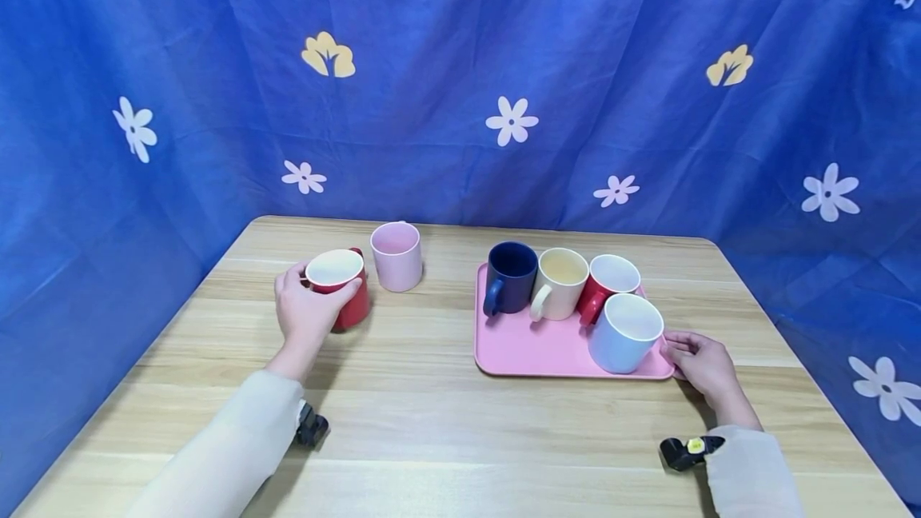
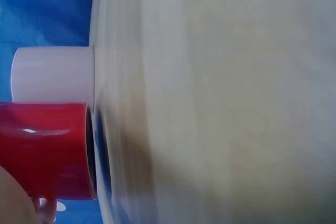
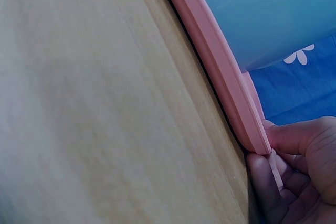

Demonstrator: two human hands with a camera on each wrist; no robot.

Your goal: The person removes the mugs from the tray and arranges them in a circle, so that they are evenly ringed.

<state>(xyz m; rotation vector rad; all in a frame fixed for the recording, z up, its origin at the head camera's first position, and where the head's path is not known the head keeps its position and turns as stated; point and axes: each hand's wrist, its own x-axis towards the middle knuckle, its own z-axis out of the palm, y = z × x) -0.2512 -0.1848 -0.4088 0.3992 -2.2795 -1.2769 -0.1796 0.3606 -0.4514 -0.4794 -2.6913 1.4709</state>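
On the pale wooden table (image 1: 403, 422), the person's left hand (image 1: 308, 312) is wrapped around a glossy red ceramic mug with a white inside (image 1: 338, 286), fingers and thumb curled about its wall just below the rim. The mug sits on the left half of the table; the left wrist view shows a thin dark gap under its base, so whether it rests fully on the wood cannot be told. Its inside looks empty. Just beside it, toward the back, stands a pale pink handleless-looking cup (image 1: 396, 255), upright and also empty. To the right lies a flat pink plastic tray with a low rim (image 1: 525, 350), carrying four upright mugs close together: a dark navy mug (image 1: 509, 277) at the left, a cream mug (image 1: 559, 283) next to it, a second red mug with a white inside (image 1: 608, 281) behind, and a light blue mug (image 1: 623, 332) nearest the front right corner. None shows any contents. The right hand (image 1: 701, 364) pinches the tray's right front corner: the right wrist view shows a thumb on top of the rim and curled fingers (image 3: 273, 182) tucked beneath its edge. A blue cloth printed with flowers (image 1: 504, 86) hangs behind the table.
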